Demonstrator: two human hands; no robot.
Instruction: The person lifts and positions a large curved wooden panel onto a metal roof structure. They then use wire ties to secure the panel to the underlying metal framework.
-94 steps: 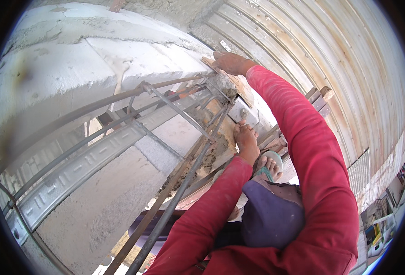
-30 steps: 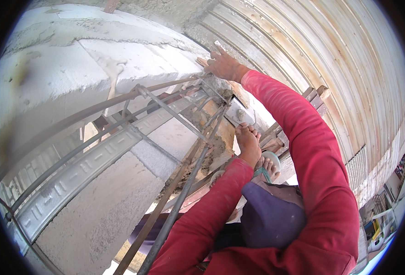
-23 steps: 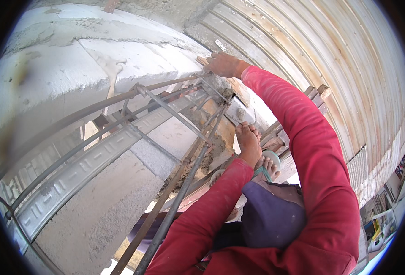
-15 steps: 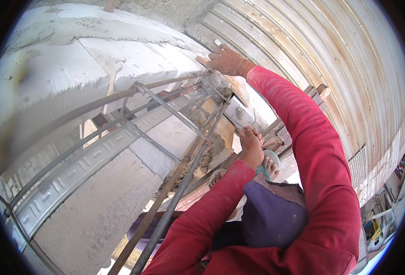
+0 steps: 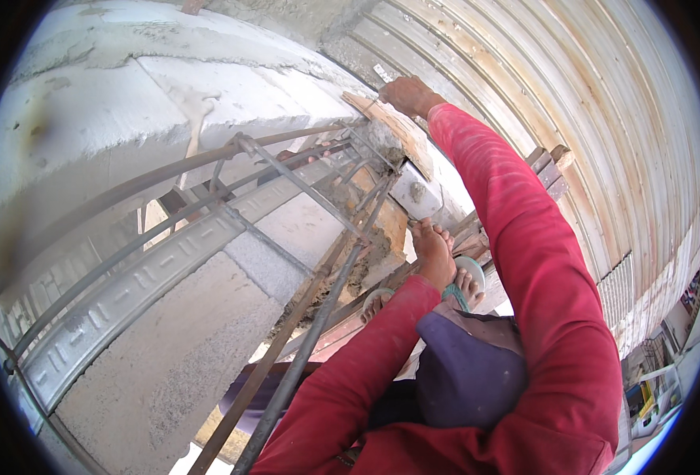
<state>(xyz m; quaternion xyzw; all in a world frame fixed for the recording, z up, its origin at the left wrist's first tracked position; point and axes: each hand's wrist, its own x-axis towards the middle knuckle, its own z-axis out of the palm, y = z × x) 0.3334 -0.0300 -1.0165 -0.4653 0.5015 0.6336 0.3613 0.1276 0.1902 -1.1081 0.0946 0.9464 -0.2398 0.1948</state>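
Observation:
My right hand [image 5: 410,96] is raised at the far end of the wall, its fingers curled closed beside the upper end of a wooden board [image 5: 397,131]. A thin dark line shows near its fingertips; what it grips, if anything, I cannot make out. Lower down, my left hand [image 5: 434,252] has its fingers bent just below a pale, mortar-smeared block [image 5: 417,192]. Whatever its fingers hold is hidden. A cage of steel reinforcing bars [image 5: 302,190] runs from the lower left toward both hands, above the ribbed metal strip [image 5: 140,273].
White block wall [image 5: 223,87] rises at the left, with grey blocks [image 5: 184,348] below the bars. Ribbed, rust-stained metal sheeting [image 5: 540,103] curves along the right. Wooden planks [image 5: 468,233] lie near my sandalled feet [image 5: 468,285]. Rough mortar [image 5: 377,261] clings beside the bars.
My right hand has moved slightly right and away from the board's upper end, and its fingers have curled in. The left hand has stayed nearly in place.

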